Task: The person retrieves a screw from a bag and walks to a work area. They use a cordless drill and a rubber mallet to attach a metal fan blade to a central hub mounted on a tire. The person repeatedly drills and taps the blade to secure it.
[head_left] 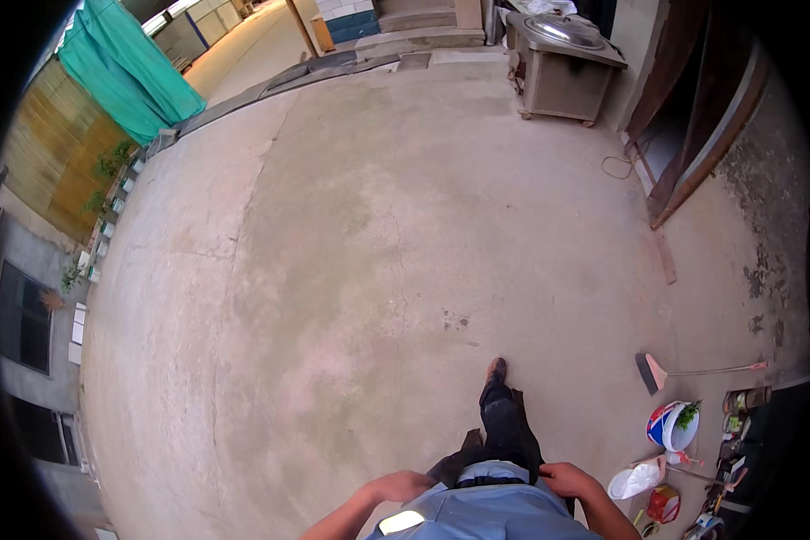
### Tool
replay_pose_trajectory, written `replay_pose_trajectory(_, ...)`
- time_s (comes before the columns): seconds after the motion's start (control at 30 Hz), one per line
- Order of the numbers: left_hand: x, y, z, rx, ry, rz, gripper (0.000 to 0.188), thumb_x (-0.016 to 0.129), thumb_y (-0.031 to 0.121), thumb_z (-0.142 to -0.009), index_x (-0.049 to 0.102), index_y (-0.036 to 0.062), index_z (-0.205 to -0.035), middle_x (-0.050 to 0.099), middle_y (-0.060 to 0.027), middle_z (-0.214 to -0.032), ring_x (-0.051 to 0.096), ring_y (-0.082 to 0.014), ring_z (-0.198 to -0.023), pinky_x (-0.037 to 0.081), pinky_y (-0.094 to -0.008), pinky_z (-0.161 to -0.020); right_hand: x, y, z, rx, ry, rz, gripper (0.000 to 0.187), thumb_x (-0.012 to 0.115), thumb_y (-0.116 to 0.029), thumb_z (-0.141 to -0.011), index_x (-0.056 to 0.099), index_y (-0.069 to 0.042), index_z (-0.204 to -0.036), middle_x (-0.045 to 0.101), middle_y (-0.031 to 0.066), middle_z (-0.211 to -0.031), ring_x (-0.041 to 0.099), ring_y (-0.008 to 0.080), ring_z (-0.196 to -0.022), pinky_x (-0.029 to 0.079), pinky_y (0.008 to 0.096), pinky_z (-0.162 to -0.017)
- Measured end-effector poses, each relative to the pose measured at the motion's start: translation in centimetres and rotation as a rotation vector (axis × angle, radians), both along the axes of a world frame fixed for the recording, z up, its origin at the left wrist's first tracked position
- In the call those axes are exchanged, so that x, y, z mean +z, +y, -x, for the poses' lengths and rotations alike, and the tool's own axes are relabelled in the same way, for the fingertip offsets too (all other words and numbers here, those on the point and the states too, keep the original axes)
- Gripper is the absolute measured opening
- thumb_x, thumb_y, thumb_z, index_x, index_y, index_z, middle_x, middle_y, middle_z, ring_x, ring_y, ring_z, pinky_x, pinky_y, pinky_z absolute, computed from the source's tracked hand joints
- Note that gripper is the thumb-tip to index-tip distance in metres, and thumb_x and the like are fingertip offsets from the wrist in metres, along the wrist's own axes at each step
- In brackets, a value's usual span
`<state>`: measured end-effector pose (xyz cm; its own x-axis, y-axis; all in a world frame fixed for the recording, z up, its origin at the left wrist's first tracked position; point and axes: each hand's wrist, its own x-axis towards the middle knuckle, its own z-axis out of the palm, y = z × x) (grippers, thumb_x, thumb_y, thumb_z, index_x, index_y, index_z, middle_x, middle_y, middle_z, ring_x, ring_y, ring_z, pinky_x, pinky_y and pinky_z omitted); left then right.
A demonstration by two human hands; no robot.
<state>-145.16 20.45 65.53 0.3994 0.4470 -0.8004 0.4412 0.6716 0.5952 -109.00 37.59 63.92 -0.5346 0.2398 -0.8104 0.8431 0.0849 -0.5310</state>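
At my waist, below a light blue shirt (486,504), dark cloth (529,439) hangs on both sides of my legs. My left hand (405,486) is closed at the cloth's left edge, with its fingertips partly hidden. On the other side, my right hand (560,477) grips the cloth's right edge, fingers curled inward. Whether the cloth is an apron or a jacket, I cannot tell. One dark shoe (497,369) is stepping forward on the concrete floor (333,270).
To the right lie a broom (652,372), a bucket (670,426) with greens, a white bag (637,479) and a red container (663,504). A metal stove-like unit (567,81) stands far right beside a doorway (693,135). Potted plants (108,229) line the left wall; a green curtain (126,67) hangs beyond.
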Motion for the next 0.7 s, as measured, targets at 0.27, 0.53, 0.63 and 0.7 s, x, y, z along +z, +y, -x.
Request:
replay_pose_trajectory(0.27, 1.5, -1.5, 15.9, 0.5, -0.122, 0.063, 0.066, 0.065, 0.04, -0.089, 0.049, 0.0042, -0.142, 0.056, -0.0167, -0.14, 0.053, -0.0282, -0.128, 0.039, -0.0387, -0.108, -1.4, 17.2, 26.0, 0.632, 0.002, 0.236, 0.047, 0.059, -0.026, -0.087, 0.06, -0.004, -0.129, 0.067, 0.0174, -0.12, 0.064, 0.028, -0.11, 0.049, 0.0381, -0.092)
replay_pose_trajectory(0.53, -3.4, 0.0, 26.1, 1.002, 0.024, -0.074, 0.067, 0.054, 0.046, -0.097, 0.045, -0.0036, -0.142, 0.049, -0.0207, -0.145, 0.046, -0.0298, -0.134, 0.035, -0.0391, -0.112, 0.0, 31.0, 57.9, 0.865, -0.038, 0.215, 0.055, 0.064, -0.029, -0.085, 0.057, -0.004, -0.134, 0.066, 0.0146, -0.124, 0.06, 0.021, -0.115, 0.049, 0.0386, -0.093)
replay_pose_trajectory(0.63, -5.4, 2.5, 30.4, 1.179, 0.228, -0.094, 0.055, 0.053, 0.039, -0.097, 0.054, -0.0032, -0.133, 0.059, -0.0212, -0.131, 0.055, -0.0306, -0.121, 0.042, -0.0391, -0.103, 1.1, 32.9, 71.3, 0.97, -0.058, 0.166, 0.055, 0.064, -0.029, -0.085, 0.056, -0.004, -0.134, 0.066, 0.0144, -0.124, 0.06, 0.0208, -0.116, 0.049, 0.0385, -0.094)
replay_pose_trajectory(0.7, -11.5, 3.7, 32.1, 1.381, 0.353, -0.181, 0.047, 0.059, 0.031, -0.093, 0.061, -0.0032, -0.124, 0.068, -0.0205, -0.115, 0.065, -0.0283, -0.104, 0.051, -0.0374, -0.088, 1.4, 33.6, 79.6, 1.032, -0.065, 0.15, 0.056, 0.064, -0.029, -0.085, 0.056, -0.005, -0.134, 0.066, 0.0142, -0.124, 0.06, 0.0206, -0.116, 0.048, 0.0385, -0.094)
